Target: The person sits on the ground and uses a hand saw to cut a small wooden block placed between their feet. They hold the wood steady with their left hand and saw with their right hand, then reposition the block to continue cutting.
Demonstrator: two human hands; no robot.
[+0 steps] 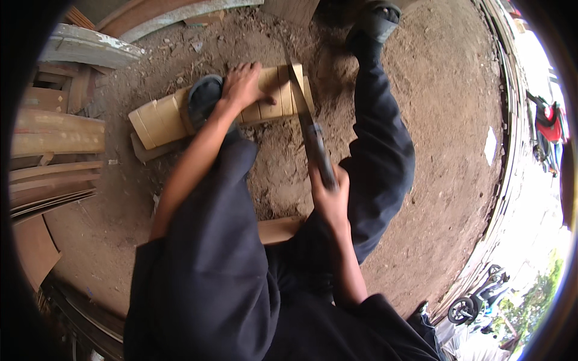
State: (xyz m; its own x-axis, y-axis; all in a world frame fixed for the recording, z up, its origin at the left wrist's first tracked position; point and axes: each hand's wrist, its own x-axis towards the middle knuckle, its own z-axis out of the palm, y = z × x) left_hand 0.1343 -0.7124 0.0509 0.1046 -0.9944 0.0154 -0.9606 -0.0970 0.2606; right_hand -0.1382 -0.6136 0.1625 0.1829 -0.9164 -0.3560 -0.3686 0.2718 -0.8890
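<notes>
A pale yellowish wooden block (150, 126), scored with several crosswise cuts, lies at a slant on a board on the dirt. My left hand (244, 87) grips it, fingers at the far edge and thumb out to the right, beside my left sandalled foot (205, 96), which rests on the wood. My right hand (330, 192) is closed on the dark handle of a hand saw (319, 150). The saw's long blade crosses the block near its right end, pointing away from me. Where the teeth meet the wood is too small to tell.
Stacked wooden planks and curved pieces (57, 135) line the left and far left. My right foot (373, 27) rests on the dirt (445, 150). Another piece of wood (277, 228) lies between my legs. Motorbikes (475, 301) stand beyond the right edge.
</notes>
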